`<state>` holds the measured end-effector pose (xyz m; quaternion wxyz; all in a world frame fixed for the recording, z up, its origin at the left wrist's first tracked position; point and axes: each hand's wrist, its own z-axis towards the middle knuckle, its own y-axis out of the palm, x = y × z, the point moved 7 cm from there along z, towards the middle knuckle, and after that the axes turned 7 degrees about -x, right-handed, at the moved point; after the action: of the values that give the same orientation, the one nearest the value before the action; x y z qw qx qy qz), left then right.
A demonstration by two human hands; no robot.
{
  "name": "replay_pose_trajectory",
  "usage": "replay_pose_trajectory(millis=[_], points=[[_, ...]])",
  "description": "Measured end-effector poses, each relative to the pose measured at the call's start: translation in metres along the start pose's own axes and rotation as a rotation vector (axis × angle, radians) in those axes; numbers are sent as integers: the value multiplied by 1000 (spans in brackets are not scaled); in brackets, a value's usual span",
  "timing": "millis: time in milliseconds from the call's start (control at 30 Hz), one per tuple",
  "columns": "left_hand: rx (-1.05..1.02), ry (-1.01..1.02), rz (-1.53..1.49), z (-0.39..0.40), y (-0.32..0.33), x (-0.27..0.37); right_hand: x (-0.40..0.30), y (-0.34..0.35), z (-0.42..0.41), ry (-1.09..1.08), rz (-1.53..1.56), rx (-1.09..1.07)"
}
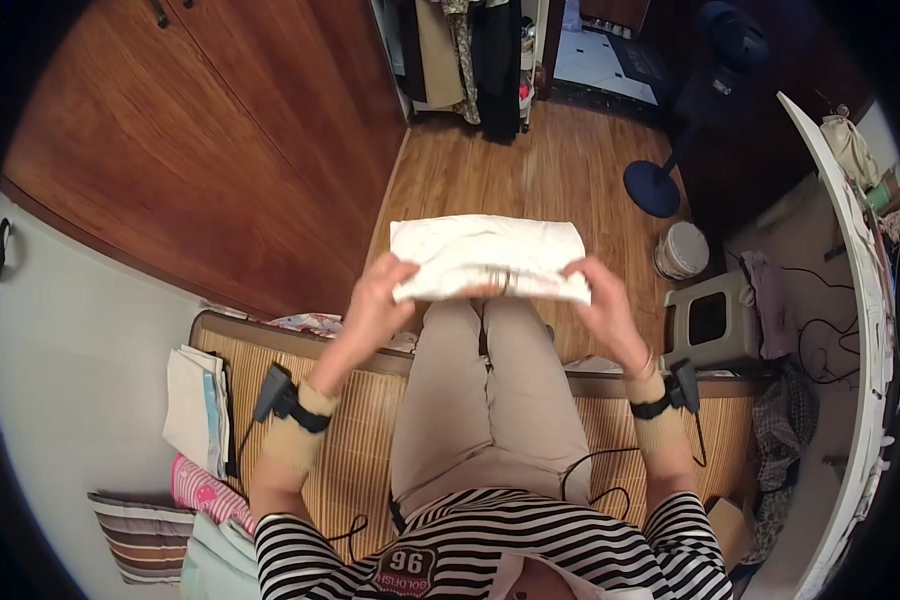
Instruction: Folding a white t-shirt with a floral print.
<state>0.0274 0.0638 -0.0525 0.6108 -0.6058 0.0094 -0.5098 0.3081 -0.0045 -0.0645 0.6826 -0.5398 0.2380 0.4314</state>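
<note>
A white cloth (487, 244), perhaps a garment, is stretched between my two hands above my knees. It looks folded, and a blurred coloured print shows along its near edge. My left hand (381, 296) grips the near left corner. At the near right corner, my right hand (604, 304) pinches the cloth between thumb and fingers. I sit on a bamboo mat (352, 442), my legs in beige trousers (450, 382) below the cloth. Both wrists carry strapped black devices with cables.
A folded stack of cloths (195, 405) and a striped cushion (144, 538) lie to my left. To my right are a plastic stool (712, 319), a white lidded bucket (681, 251) and a standing fan (652, 187). A wooden wardrobe (217, 150) rises at left; clothes (465, 60) hang ahead.
</note>
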Motion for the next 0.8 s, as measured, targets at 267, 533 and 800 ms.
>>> replay_pose_trajectory(millis=[267, 533, 800], points=[[-331, -36, 161, -148, 108, -8, 11, 55, -127, -27, -302, -407], [-91, -63, 133, -82, 73, -1, 46, 19, -79, 421, -77, -108], [-313, -198, 306, -121, 140, -15, -4, 112, -116, -1, -425, -325]])
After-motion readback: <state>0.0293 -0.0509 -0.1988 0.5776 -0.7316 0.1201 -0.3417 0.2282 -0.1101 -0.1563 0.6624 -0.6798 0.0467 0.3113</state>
